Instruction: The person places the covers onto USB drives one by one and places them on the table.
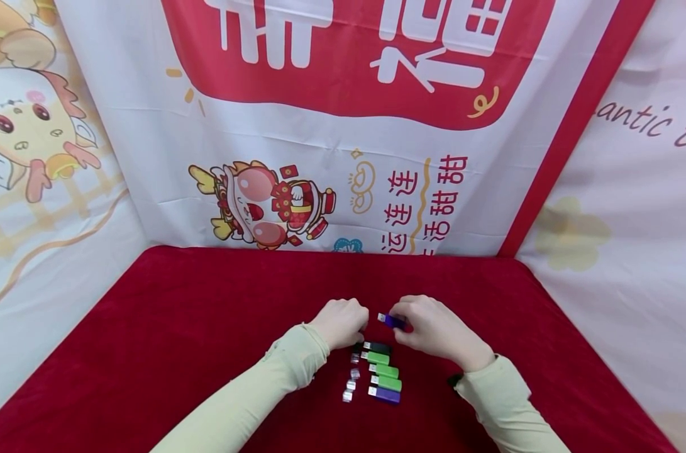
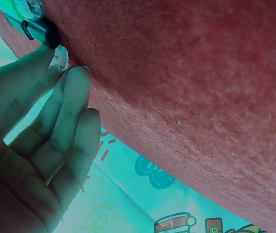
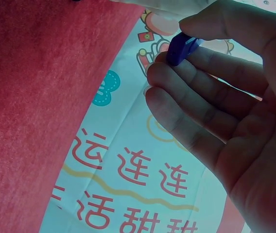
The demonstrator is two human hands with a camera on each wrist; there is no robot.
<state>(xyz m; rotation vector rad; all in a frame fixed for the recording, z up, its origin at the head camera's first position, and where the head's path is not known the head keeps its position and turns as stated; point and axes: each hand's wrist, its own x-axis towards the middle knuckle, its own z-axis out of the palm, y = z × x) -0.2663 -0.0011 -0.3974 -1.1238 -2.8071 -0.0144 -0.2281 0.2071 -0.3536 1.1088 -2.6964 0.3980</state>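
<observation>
My right hand (image 1: 436,327) pinches a purple USB stick (image 1: 395,321) between thumb and fingers, its bare metal plug pointing left. In the right wrist view the same purple stick (image 3: 179,48) sits at the fingertips, the other fingers loosely bent. To its left, my left hand (image 1: 341,323) is low over the cloth. The left wrist view shows a clear cap (image 2: 60,59) pinched at its fingertips, partly hidden by them. Right beside those fingertips is a black piece (image 2: 43,33). Nearer me lie a black USB stick (image 1: 380,348), several green USB sticks (image 1: 387,384) and another purple USB stick (image 1: 385,395) in a column.
Several small clear caps (image 1: 348,396) lie in a line left of the sticks' plugs. Dark red cloth (image 1: 150,352) covers the table. A printed white banner (image 1: 343,145) hangs at the table's back edge, with printed curtains (image 1: 620,239) on both sides.
</observation>
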